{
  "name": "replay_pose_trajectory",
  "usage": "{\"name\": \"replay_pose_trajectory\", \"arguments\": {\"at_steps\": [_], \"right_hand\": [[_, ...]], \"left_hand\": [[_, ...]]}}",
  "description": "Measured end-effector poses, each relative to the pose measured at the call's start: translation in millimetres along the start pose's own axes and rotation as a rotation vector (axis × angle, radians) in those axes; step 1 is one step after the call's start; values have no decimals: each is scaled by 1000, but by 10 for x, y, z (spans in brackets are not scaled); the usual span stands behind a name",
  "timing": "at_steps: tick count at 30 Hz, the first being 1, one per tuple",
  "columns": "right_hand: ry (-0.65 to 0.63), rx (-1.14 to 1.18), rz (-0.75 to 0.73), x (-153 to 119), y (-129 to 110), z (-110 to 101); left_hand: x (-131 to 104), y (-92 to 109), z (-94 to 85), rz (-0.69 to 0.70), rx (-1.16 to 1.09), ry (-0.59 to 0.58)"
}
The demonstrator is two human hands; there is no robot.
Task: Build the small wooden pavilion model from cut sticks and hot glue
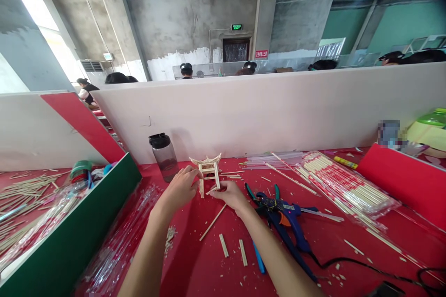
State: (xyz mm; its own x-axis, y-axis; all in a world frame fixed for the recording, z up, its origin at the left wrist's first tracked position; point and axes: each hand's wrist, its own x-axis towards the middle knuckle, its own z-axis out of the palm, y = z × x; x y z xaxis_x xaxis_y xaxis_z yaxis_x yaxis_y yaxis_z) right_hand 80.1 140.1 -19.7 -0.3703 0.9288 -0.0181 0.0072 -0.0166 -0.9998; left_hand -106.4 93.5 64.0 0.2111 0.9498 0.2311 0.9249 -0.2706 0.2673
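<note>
A small gate-like model built of pale wooden sticks, with an upswept roof, stands on the red tabletop. My left hand is at its left side, fingers curled and closed around the left post. My right hand pinches the foot of the right post, where a short pale stick end shows by the fingertips. The fingers partly hide both contacts. A loose thin stick lies just below my right hand. Nearer to me are two short stick bundles, one on the left and one on the right.
A blue glue gun with a black cord lies right, over pliers. A dark bottle stands behind my left hand. Packed sticks lie right. A green divider stands left, a white partition behind. Wood scraps litter the table.
</note>
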Motion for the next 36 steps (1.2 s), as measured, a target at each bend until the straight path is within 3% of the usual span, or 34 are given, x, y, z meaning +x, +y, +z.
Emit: {"name": "replay_pose_trajectory", "arguments": {"at_steps": [5,12,23,36], "right_hand": [[21,112,35,0,11,49],[-1,169,111,-61,-41,71],[17,270,245,-62,-50,96],[9,284,255,-61,-54,103]], "left_hand": [[4,-52,37,-55,-49,-1],[15,-22,98,-242,-68,-44],[34,-39,124,-287,-131,-67],[39,-35,122,-293,-151,-74]]}}
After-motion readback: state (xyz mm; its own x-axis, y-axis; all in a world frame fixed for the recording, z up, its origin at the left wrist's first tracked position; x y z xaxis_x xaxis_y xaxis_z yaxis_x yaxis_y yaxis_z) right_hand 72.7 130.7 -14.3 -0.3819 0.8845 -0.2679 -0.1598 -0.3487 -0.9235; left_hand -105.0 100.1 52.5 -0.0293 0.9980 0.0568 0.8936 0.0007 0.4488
